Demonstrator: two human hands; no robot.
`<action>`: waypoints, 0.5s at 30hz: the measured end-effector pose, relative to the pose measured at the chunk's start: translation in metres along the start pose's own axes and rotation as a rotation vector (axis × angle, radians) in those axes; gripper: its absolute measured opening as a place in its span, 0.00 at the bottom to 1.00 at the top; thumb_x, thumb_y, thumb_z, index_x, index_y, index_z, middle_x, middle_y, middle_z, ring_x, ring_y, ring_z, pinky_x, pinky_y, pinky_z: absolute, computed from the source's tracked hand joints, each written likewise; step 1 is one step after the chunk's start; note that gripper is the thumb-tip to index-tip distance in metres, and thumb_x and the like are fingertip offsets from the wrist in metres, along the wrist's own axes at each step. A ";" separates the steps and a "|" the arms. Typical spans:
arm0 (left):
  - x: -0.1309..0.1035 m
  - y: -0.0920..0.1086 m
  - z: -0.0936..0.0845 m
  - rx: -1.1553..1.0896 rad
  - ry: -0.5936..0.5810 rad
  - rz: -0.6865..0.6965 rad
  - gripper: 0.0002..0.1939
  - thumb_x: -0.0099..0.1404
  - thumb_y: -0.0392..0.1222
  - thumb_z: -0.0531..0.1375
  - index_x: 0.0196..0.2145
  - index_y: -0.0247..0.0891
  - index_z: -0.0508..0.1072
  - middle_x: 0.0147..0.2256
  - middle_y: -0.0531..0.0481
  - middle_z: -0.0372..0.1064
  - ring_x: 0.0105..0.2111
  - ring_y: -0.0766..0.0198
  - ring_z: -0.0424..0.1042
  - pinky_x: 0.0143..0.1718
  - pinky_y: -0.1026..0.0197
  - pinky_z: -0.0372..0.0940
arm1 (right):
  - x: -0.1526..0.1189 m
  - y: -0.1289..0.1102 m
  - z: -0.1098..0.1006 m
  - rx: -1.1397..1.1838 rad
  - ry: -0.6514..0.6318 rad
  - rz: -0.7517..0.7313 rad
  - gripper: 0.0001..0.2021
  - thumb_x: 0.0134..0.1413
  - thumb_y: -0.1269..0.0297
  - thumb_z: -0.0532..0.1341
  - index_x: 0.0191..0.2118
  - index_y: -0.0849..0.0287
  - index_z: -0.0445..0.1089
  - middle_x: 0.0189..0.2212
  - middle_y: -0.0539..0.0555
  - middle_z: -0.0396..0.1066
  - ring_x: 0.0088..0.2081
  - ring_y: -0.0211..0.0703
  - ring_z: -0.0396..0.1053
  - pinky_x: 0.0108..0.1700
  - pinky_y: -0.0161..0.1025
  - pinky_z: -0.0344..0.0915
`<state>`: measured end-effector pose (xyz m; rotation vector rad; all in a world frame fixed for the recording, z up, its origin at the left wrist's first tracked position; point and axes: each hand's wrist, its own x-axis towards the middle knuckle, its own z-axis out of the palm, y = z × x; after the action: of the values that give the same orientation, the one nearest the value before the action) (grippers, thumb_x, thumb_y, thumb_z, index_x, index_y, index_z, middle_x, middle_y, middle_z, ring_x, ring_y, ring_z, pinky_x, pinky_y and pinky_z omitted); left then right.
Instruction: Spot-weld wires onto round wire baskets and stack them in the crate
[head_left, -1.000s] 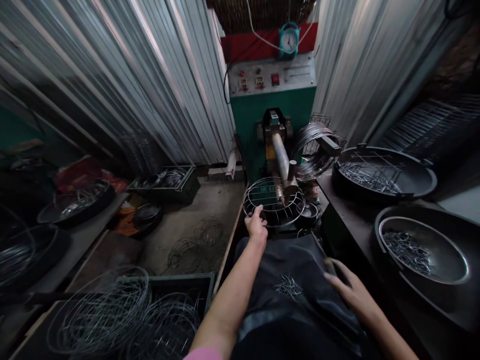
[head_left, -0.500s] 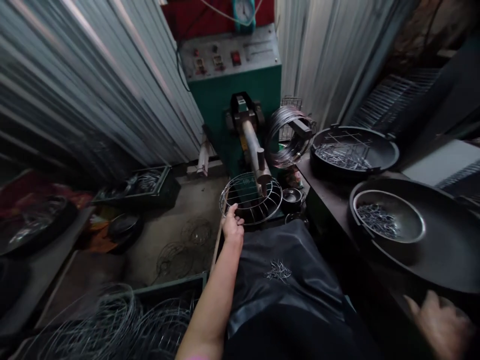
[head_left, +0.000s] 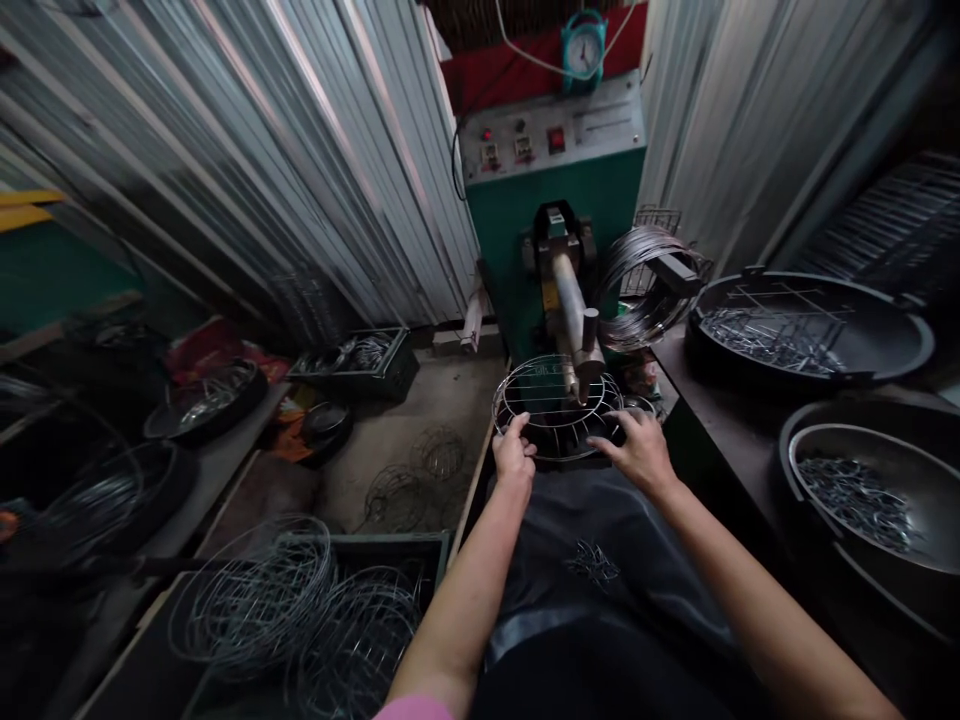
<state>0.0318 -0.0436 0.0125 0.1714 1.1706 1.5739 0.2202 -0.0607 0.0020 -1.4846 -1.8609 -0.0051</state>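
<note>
My left hand (head_left: 515, 452) is closed on the near left rim of a round wire basket (head_left: 504, 385), the thumb resting on top. The basket sits tilted under the arm of a green spot-welding machine (head_left: 574, 290), whose lower tip reaches inside the ring. At the basket's right side is my right hand (head_left: 641, 450), thumb and index finger apart around the rim. Whether they touch the wire I cannot tell. A small heap of short bent wires (head_left: 594, 563) lies on the dark apron (head_left: 555, 510) over my lap.
To the right, a black pan (head_left: 885, 340) holds wire pieces, and a bowl (head_left: 810, 440) of short wires sits in another pan. A wire coil (head_left: 637, 300) hangs beside the machine. Wire rings (head_left: 255, 600) fill the lower left; wire baskets (head_left: 394, 495) lie on the floor.
My right hand has come from beside the right-hand pan to the basket's right side. My left hand keeps its hold. The view has swung left.
</note>
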 end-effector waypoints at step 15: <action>0.003 -0.001 0.008 -0.035 0.001 -0.024 0.24 0.37 0.36 0.69 0.26 0.38 0.57 0.18 0.63 0.51 0.13 0.80 0.44 0.12 0.73 0.38 | -0.006 -0.012 -0.008 -0.139 0.026 0.073 0.24 0.53 0.43 0.54 0.42 0.60 0.68 0.36 0.60 0.69 0.39 0.55 0.63 0.39 0.47 0.57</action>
<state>0.0358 -0.0367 0.0145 0.1330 1.1417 1.5721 0.2143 -0.0728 0.0097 -1.6390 -1.8153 -0.1209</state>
